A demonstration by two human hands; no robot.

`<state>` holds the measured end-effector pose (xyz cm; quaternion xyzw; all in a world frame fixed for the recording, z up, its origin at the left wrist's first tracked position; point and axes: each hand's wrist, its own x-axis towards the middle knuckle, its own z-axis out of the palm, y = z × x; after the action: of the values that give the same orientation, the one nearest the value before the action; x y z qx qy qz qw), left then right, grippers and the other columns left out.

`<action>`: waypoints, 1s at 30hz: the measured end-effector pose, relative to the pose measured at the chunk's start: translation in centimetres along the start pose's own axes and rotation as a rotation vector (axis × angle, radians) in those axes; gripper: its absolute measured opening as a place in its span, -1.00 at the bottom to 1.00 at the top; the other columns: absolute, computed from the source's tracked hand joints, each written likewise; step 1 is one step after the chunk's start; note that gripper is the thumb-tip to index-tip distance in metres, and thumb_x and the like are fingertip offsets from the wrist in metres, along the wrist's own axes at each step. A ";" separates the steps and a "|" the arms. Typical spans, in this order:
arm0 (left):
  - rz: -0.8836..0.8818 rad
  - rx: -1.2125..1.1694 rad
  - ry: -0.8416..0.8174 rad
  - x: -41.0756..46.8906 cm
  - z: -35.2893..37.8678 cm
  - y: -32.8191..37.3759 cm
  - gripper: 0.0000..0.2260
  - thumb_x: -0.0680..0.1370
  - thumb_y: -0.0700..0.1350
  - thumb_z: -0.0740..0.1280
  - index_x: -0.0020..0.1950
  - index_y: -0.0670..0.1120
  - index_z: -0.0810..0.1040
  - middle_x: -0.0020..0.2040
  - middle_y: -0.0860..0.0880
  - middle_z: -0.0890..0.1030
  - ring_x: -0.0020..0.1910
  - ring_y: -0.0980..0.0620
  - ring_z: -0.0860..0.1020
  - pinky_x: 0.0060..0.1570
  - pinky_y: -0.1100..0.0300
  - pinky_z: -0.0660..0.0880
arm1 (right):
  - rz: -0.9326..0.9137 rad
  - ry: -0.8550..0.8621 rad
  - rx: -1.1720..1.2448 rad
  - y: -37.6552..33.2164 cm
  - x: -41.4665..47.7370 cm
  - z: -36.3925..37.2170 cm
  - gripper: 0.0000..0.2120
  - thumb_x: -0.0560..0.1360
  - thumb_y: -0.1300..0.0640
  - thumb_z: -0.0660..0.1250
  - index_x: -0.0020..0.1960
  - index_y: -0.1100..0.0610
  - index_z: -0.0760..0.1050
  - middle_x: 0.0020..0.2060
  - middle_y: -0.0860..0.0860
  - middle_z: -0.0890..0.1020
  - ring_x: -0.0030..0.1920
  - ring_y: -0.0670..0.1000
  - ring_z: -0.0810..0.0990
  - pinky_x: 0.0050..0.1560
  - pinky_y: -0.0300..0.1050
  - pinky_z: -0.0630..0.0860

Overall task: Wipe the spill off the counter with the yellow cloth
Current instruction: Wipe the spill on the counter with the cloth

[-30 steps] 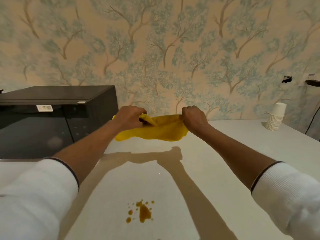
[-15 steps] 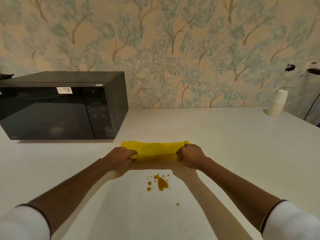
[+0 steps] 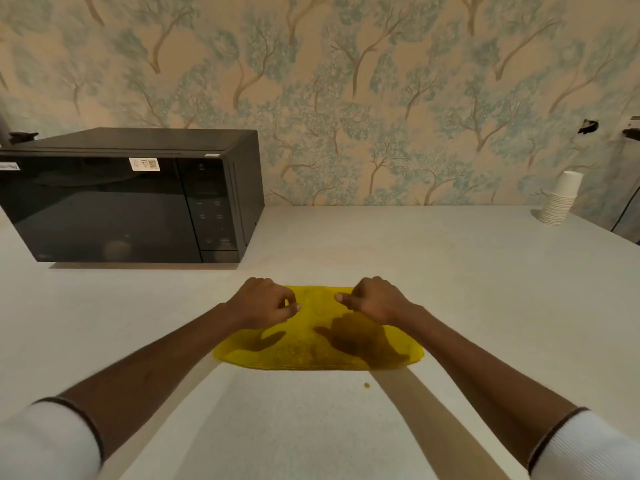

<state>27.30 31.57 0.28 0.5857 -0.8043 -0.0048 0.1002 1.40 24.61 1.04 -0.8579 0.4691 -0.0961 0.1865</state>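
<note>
Cloth (image 3: 318,344) spread on surface (image 3: 450,271), far edge pinched by left hand (image 3: 265,303) and right hand (image 3: 377,301); should be pressed flat, dragged nearward (stray drop (image 3: 366,385) included).

Cloth (image 3: 311,344) lies flat on bench (image 3: 467,289), centre front. Left hand (image 3: 263,303) and right hand (image 3: 377,301) sit over its far edge, side by side, apart. One droplet (image 3: 366,385) just before cloth's near edge. Microwave (image 3: 131,199) behind, left, against wall. Cup stack (image 3: 561,199) far right, behind.
</note>
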 end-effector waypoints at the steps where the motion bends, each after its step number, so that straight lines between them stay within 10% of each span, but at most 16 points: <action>1: -0.044 0.044 0.015 0.6 0.3 0.7 -0.46 0.45 0.31 0.03 0.13 0.02 0.60 -0.10 0.00 0.71 -0.13 0.00 0.62 -0.12 0.17 0.46 | -0.019 0.060 -0.033 -0.6 0.6 0.6 -0.41 0.46 -0.28 0.22 -0.44 0.20 0.45 -0.49 0.12 0.51 -0.33 0.15 0.50 -0.28 -0.03 0.36; 5: -0.136 0.097 -0.062 1.9 3.1 3.0 -0.45 0.52 0.13 0.12 0.46 -0.08 0.28 0.41 -0.16 0.43 0.40 -0.15 0.34 0.35 0.01 0.31 | -0.066 0.047 -0.205 -2.1 2.0 3.7 -0.39 0.41 -0.25 0.12 0.14 0.24 0.53 0.08 0.25 0.63 0.25 0.27 0.43 0.22 0.09 0.38; 10: -0.171 0.142 -0.196 1.2 6.5 3.2 -0.45 0.60 0.17 -0.01 0.55 0.02 0.00 0.60 -0.08 0.00 0.56 -0.18 0.00 0.51 -0.12 0.02 | -0.038 -0.049 -0.324 -1.7 1.4 7.6 -0.30 0.54 -0.28 0.00 0.53 0.12 0.04 0.52 0.23 0.13 0.50 0.32 0.01 0.46 0.28 -0.02; 20: -0.224 0.193 -0.263 -2.4 7.0 6.5 -0.42 0.60 0.18 -0.05 0.56 0.02 -0.10 0.60 -0.11 -0.11 0.55 -0.25 -0.10 0.46 -0.29 -0.08 | -0.100 -0.063 -0.423 -1.8 -3.8 9.1 -0.20 0.41 -0.36 -0.29 0.55 0.02 -0.08 0.55 0.21 0.01 0.53 0.29 -0.08 0.44 0.35 -0.06; 30: -0.166 0.163 -0.239 -5.5 8.1 14.2 -0.37 0.54 0.25 -0.07 0.55 0.02 -0.11 0.60 -0.12 -0.13 0.54 -0.28 -0.14 0.33 -0.49 -0.08 | -0.052 -0.006 -0.405 0.4 -13.0 8.5 -0.30 0.49 -0.33 -0.18 0.55 -0.04 -0.07 0.56 0.16 0.02 0.54 0.27 -0.06 0.37 0.47 -0.08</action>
<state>14.18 40.37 -6.71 0.6515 -0.7571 -0.0172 -0.0447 -3.00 37.32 -6.76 -0.8899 0.4560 -0.0020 0.0092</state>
